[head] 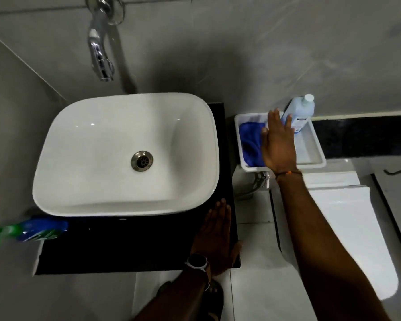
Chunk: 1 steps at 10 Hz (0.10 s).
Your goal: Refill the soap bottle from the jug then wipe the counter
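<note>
A pale blue jug (301,112) with a white cap stands at the far end of a white tray (310,147) to the right of the basin. A blue cloth (250,144) lies bunched in the tray's left half. My right hand (278,142) hovers over the tray with fingers spread flat, fingertips near the jug's lower side, holding nothing. My left hand (218,235) rests flat on the black counter (125,246) at its front right corner, a watch on the wrist. A blue bottle with a green top (26,231) lies at the counter's left edge.
A white basin (125,154) with a metal drain fills most of the counter. A chrome tap (101,54) juts from the grey wall above it. A white toilet lid (347,228) lies lower right, a black ledge (366,135) behind it.
</note>
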Tool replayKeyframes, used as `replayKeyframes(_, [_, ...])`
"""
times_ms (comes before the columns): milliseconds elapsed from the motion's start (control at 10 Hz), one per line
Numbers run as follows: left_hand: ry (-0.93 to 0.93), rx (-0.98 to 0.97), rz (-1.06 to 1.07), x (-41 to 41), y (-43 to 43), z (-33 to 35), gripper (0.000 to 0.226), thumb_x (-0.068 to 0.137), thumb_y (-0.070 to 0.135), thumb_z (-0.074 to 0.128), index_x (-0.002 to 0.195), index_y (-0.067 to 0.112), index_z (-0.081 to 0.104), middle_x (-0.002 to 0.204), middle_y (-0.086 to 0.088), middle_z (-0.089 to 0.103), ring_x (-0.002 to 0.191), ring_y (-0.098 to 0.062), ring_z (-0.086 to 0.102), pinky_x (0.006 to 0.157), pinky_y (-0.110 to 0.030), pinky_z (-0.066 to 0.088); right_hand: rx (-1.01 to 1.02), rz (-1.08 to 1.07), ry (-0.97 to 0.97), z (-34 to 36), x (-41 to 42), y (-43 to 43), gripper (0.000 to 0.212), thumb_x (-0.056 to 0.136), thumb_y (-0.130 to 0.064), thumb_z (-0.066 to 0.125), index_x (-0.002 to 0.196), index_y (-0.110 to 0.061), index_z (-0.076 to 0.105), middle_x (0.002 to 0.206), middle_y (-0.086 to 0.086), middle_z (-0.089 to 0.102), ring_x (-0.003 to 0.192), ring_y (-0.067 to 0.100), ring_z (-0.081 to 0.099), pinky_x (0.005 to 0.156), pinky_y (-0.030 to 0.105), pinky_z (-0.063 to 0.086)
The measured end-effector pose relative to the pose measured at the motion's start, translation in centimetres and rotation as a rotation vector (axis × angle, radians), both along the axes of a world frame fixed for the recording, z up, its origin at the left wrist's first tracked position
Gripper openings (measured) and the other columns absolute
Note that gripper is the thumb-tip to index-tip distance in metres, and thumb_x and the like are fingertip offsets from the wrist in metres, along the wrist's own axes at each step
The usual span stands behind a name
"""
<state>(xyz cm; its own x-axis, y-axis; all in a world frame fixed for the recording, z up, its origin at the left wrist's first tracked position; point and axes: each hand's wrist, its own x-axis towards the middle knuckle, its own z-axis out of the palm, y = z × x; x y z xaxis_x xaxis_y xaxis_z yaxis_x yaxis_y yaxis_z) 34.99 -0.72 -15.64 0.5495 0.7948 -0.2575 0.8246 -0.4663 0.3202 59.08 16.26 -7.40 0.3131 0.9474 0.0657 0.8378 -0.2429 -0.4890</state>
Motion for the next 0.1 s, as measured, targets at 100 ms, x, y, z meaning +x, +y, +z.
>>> replayKeyframes(100, [-0.022,-0.055,-0.003,0.17,0.09,0.97,0.098,0.091,0.075,0.026,0.158,0.011,-0.006,0.167,-0.009,-0.018,0.156,-0.025,-0.016,0.129,-0.046,0.004,0.326,0.08,0.064,6.59,-0.65,-5.97,0.051,0.111,-0.023,0.035,0.158,-0.006,0.03,0.168,0.011,0.024,0.158,0.038,0.007,0.128,0.051,0.015])
